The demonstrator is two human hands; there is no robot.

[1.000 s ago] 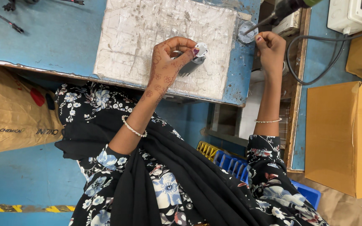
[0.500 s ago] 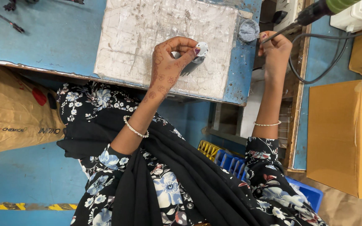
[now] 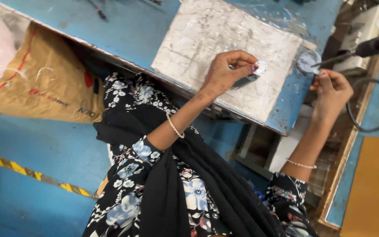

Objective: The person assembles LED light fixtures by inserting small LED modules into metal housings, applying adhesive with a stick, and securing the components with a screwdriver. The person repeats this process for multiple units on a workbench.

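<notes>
My left hand (image 3: 224, 72), frame centre, is pinched shut on a small dark flat metal strip (image 3: 244, 81), thumb and fingers pressing it down on the pale scuffed square work slab (image 3: 224, 41) that lies on the blue-painted workbench (image 3: 128, 30). Right at my fingertips sits a small white round disc (image 3: 261, 67), touching the strip's end; pinned like this so the part cannot slide on the slab.

My right hand (image 3: 332, 90), right of frame, is loosely curled just below the slab's right corner, near a round grey-white disc (image 3: 308, 60) resting on the bench edge. Whether it actually grips anything I cannot tell; fingers are folded, and nothing clearly shows inside them. The thin metal tip of a black-and-green powered hand tool (image 3: 376, 44) points at that disc from the upper right, its dark cable (image 3: 365, 127) looping down past my wrist. The hands are well apart, one per disc.

Behind the tool, upper right: a cream plastic box (image 3: 365, 30). Left of frame: a brown paper sack (image 3: 44, 83) under the bench lip. Lower right: an orange-brown cardboard box (image 3: 373, 188). Blue floor (image 3: 36, 145) has a yellow-black hazard stripe (image 3: 31, 175).
</notes>
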